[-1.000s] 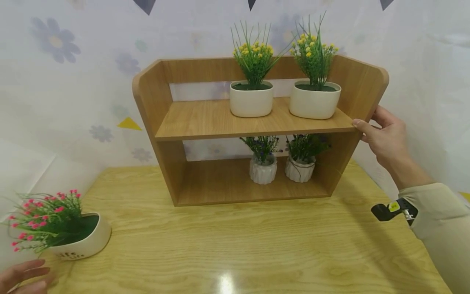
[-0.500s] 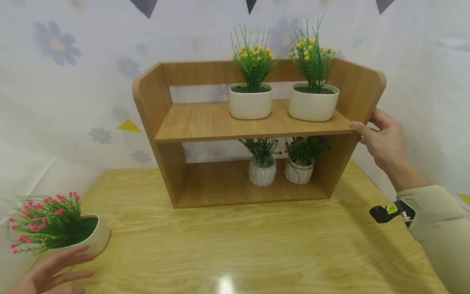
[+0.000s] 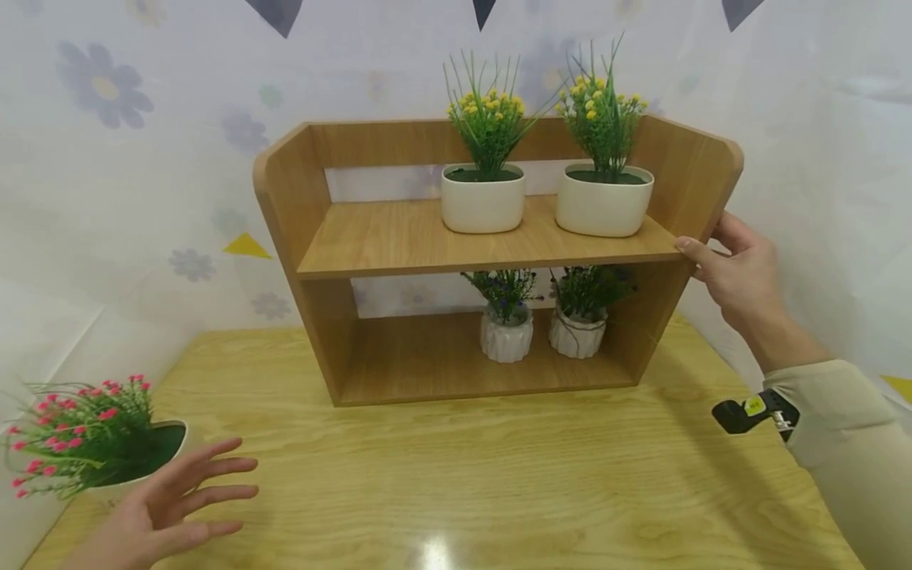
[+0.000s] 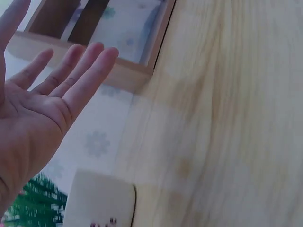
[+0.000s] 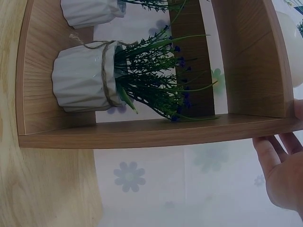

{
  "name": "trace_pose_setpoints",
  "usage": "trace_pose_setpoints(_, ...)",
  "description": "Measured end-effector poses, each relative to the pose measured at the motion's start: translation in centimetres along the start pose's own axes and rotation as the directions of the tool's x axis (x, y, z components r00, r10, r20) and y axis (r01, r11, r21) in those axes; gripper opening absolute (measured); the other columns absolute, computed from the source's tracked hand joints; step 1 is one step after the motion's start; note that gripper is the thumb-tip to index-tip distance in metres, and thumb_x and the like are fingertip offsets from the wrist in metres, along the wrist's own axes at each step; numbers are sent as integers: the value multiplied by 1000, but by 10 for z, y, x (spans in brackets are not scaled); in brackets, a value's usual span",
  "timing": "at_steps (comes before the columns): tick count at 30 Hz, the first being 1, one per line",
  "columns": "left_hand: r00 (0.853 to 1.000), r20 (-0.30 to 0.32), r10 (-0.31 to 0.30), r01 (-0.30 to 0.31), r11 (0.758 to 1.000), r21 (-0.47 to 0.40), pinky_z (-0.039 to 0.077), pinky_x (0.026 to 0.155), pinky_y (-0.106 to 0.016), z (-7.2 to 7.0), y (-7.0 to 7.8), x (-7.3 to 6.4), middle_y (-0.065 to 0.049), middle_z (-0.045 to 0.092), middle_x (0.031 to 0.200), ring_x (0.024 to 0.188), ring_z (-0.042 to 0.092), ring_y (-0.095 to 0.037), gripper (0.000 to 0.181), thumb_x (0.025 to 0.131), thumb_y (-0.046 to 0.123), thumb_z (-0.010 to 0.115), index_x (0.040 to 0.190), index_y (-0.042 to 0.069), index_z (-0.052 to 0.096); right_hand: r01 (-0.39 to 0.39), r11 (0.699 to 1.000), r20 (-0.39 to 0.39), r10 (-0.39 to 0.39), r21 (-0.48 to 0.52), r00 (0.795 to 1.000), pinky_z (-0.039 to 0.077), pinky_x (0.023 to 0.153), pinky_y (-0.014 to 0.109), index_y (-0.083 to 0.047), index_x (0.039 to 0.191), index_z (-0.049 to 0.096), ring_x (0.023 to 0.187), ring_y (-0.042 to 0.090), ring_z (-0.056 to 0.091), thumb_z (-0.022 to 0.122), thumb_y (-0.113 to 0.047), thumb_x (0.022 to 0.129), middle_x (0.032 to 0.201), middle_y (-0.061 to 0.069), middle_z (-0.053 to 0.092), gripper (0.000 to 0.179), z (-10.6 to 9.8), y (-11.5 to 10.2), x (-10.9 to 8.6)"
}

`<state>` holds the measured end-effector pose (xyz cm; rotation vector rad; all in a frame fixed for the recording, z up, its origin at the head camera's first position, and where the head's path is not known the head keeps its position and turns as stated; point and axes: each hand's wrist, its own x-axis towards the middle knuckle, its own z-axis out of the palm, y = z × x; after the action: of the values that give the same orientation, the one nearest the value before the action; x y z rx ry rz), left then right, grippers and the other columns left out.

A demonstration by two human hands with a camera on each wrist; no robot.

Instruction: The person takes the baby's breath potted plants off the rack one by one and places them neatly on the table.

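Observation:
My right hand (image 3: 748, 277) grips the right side panel of a two-tier wooden shelf (image 3: 385, 233), its thumb on the upper board's front edge and its fingers behind the panel. Two oval cream pots with yellow flowers, one mid-board (image 3: 483, 202) and one further right (image 3: 604, 204), stand on the upper tier. Below them are two ribbed white pots with purple-blue flowers, the left pot (image 3: 507, 336) and a twine-tied pot (image 5: 80, 78). My left hand (image 3: 167, 503), fingers spread and holding nothing, partly hides a pink-flowered potted plant (image 3: 107, 443) at the table's left.
The shelf stands toward the back of a light wood-grain table (image 3: 499, 475). A white flower-printed cloth (image 3: 171, 182) hangs behind and at the sides. Dark pennants (image 3: 278, 14) hang along the top. A black wrist strap (image 3: 755, 410) sits at my right cuff.
My left hand has moved rightward and up from the lower left corner, now in front of the pink-flowered plant. My right hand keeps its hold on the shelf.

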<state>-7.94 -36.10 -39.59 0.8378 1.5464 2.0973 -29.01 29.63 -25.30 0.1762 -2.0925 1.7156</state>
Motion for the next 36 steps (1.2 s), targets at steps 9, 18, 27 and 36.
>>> trace_pose_setpoints(9,994,-73,81,-67,982,178,50,97,-51,27,11,51,-11,39,156,134,50,-30,73,99,-19,40,160,2,8,18,1000,-2,-18,25,1000,54,67,15,-16,144,58,105,16,58,72,-9,93,133,8,55,53,2,-1,0)
trace_pose_setpoints(18,977,-162,137,-86,954,287,52,95,-50,51,26,104,-11,39,156,133,51,-29,78,98,-15,50,162,11,14,-3,996,-3,3,-87,1000,52,68,13,-23,148,53,117,22,54,69,-15,96,142,8,51,55,2,-2,1)
trace_pose_setpoints(27,960,-187,208,-131,925,357,53,94,-48,69,44,160,-16,39,153,131,53,-30,74,99,-8,55,160,15,23,-20,995,0,20,-96,1000,53,70,14,-24,149,51,120,23,52,69,-17,96,145,7,50,56,2,-1,1)
trace_pose_setpoints(36,947,-219,236,-167,942,292,54,93,-49,76,63,213,-18,41,152,130,53,-37,74,97,-1,62,160,13,25,8,999,-2,-9,-36,1000,53,70,14,-21,148,53,115,21,55,69,-13,96,141,10,51,55,3,1,1)
